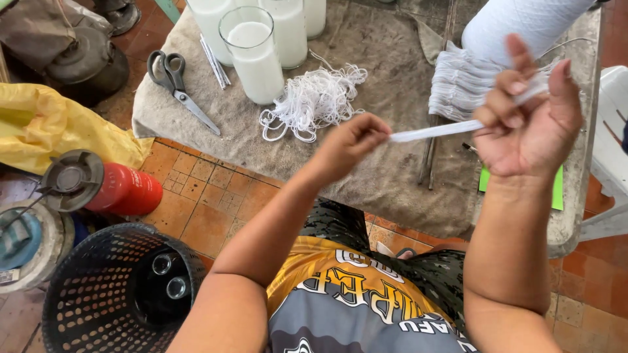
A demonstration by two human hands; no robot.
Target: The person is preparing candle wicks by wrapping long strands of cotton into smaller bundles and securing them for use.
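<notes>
My left hand (pixel 353 140) pinches one end of a flat white wick strip (pixel 435 131) held taut above the table. The other end runs into my right hand (pixel 533 121), whose raised fingers grip it near a big white spool (pixel 523 23). Under the strip lies a stack of cut white strips (pixel 458 82). A loose heap of white string (pixel 314 101) sits in the middle of the cloth-covered table (pixel 366 163), beside a glass candle (pixel 254 55) filled with white wax.
Grey-handled scissors (pixel 176 82) lie at the table's left end, with more white candles (pixel 288 26) behind. On the tiled floor stand a black plastic basket (pixel 111 294), a red canister (pixel 121 189) and a yellow bag (pixel 52 124). A green sheet (pixel 558 189) shows at the right.
</notes>
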